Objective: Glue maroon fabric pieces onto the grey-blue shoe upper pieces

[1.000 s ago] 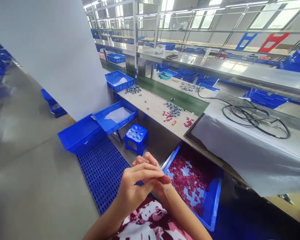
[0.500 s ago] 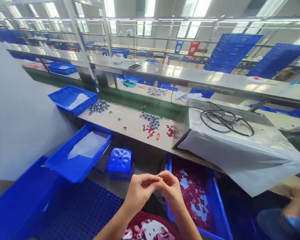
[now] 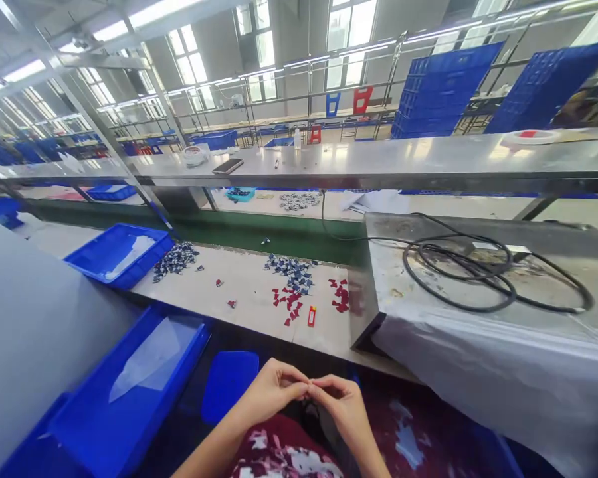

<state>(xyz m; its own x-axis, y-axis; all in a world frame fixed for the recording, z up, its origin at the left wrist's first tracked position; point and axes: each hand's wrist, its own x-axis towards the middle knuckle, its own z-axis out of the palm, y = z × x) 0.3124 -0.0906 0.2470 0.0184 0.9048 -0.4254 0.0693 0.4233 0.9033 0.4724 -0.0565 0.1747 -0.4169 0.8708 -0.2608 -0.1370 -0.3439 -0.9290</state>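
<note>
My left hand [image 3: 278,387] and my right hand [image 3: 339,397] meet fingertip to fingertip in front of my lap, both closed in a pinch. Whatever lies between the fingertips is too small and hidden to make out. Beyond them on the bench are small dark red pieces [image 3: 288,304] and a heap of small blue-grey and white pieces [image 3: 293,271]. Beside the red ones lies a red and yellow lighter-like item [image 3: 311,316]. Another red cluster [image 3: 339,295] sits against the metal box. Low on the right, a blue bin holds many dark red pieces [image 3: 389,425], blurred.
A blue stool [image 3: 230,386] stands left of my hands, near a blue tray [image 3: 104,425] with white sheet. Another blue tray [image 3: 122,252] rests on the bench beside a dark pile [image 3: 175,259]. Coiled black cable [image 3: 458,265] lies on the metal box; a steel shelf [image 3: 359,158] runs above.
The camera view has tilted up and shifted, so the bench sits lower and closer. Both hands stay pinched together. A person's arm at the lower right has left the view.
</note>
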